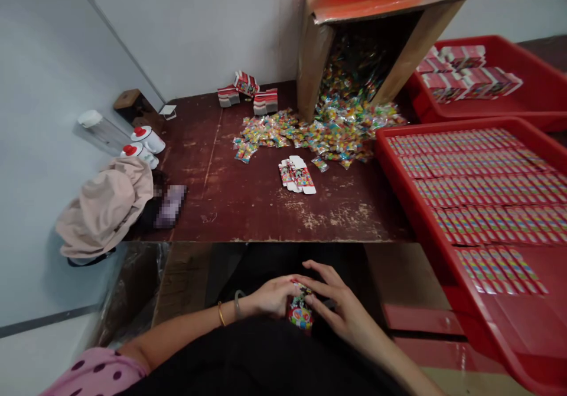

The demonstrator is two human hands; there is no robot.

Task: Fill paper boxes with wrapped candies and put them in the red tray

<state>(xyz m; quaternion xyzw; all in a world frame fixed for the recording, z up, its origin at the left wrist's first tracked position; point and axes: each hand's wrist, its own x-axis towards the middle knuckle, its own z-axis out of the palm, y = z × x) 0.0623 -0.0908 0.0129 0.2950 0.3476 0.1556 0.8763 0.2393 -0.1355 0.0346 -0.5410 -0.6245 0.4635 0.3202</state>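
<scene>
A small colourful printed box [300,310] is held low in front of the body, below the table's front edge. My left hand [280,295] is closed round its upper left side. My right hand [334,301] is at its right side, with the fingers spread and a fingertip touching the box's top. On the table [248,201] lie a few flat, unfolded printed cartons [296,174]. Behind them, small clear packets of coloured sweets [328,133] spread out from the opening of a cardboard box [310,59].
Red tray [398,189] at right holds rows of filled boxes; another red tray [482,113] behind holds carton stacks [476,83]. More carton stacks [266,102] stand by the wall. At left are lidded mugs [148,139] and a beige cloth [104,207].
</scene>
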